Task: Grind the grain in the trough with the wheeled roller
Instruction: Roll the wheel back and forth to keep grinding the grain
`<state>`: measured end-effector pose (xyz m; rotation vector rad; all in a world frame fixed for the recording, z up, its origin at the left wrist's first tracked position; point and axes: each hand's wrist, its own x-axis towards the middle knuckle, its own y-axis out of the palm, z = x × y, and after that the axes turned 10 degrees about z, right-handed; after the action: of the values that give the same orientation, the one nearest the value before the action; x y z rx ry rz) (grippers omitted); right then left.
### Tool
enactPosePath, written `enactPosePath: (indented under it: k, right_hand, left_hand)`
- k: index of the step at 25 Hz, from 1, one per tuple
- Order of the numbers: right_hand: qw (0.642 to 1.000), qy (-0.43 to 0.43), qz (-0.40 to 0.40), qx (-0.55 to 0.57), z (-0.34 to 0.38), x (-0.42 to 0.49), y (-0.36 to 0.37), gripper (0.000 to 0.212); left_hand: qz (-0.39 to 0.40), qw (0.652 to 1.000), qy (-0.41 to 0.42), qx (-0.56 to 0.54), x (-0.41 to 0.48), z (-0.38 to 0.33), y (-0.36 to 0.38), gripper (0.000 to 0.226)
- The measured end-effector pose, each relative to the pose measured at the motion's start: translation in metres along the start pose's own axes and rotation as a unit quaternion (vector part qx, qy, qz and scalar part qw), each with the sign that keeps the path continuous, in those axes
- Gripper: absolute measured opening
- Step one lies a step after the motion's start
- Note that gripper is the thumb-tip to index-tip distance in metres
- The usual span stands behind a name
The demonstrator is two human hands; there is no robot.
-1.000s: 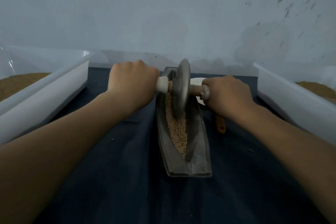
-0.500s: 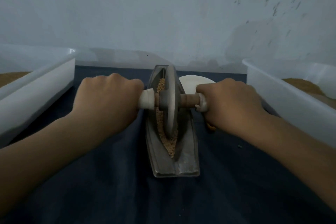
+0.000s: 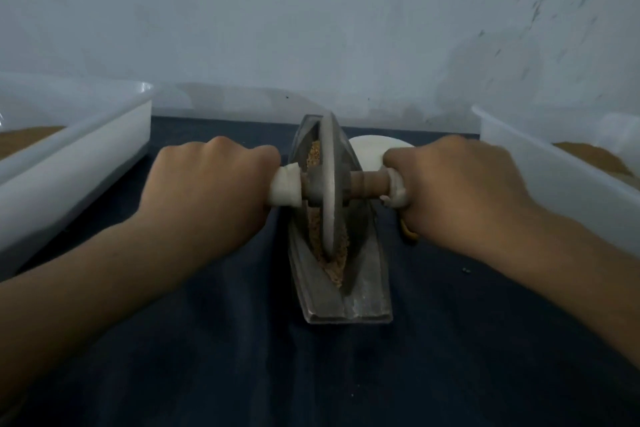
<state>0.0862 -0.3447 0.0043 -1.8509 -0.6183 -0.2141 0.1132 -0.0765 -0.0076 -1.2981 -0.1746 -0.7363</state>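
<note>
Setting: dark blue cloth [image 3: 242, 357] over the work surface, pale scuffed wall [image 3: 311, 10] behind.
Grip: left hand [image 3: 207, 191] and right hand [image 3: 453, 191], each fist wrapped round one axle handle of the wheeled roller [image 3: 327, 184], frame centre.
Wheel: upright in the trough [image 3: 367, 288], about mid-length, standing in the grain [image 3: 334, 267].
Progress, judged: grinding under way; kernels look coarse, so much remains.
Flanking: white tub [image 3: 86, 163] at left edge, second white tub [image 3: 540, 170] at right edge, both holding brown grain or meal.
Writing: none legible.

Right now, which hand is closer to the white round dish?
Right. The right hand grips the wheeled roller in front of the white round dish, hiding part of it; the left hand grips the roller's other end, across the trough from it.
</note>
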Motion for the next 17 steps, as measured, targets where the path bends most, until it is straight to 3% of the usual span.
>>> enactPosePath:
  k: [3, 4, 6, 10, 14, 17]
  right_hand:
    - [0.999, 0.026, 0.041, -0.006, 0.006, 0.033, 0.008, 0.027]
    - [0.997, 0.049, 0.061, 0.017, 0.007, 0.049, 0.015, 0.019]
    - [0.989, 0.091, 0.099, 0.066, 0.010, 0.070, 0.024, 0.018]
    - [0.984, 0.105, 0.107, 0.093, 0.008, 0.050, 0.026, 0.010]
    - [0.999, 0.014, 0.037, 0.022, 0.001, -0.001, 0.002, 0.044]
    - [0.998, 0.013, 0.054, -0.010, 0.002, 0.000, -0.004, 0.046]
  left_hand:
    - [0.061, 0.997, -0.047, 0.005, 0.011, -0.003, 0.016, 0.024]
    - [0.049, 0.997, -0.063, 0.001, 0.023, -0.005, 0.023, 0.020]
    - [0.056, 0.995, -0.079, -0.006, 0.052, -0.010, 0.027, 0.006]
    - [0.060, 0.997, -0.050, 0.025, 0.055, -0.013, 0.011, 0.002]
    - [0.021, 1.000, -0.006, 0.018, 0.005, -0.008, -0.003, 0.036]
    - [0.021, 1.000, -0.001, -0.011, -0.003, -0.003, 0.001, 0.039]
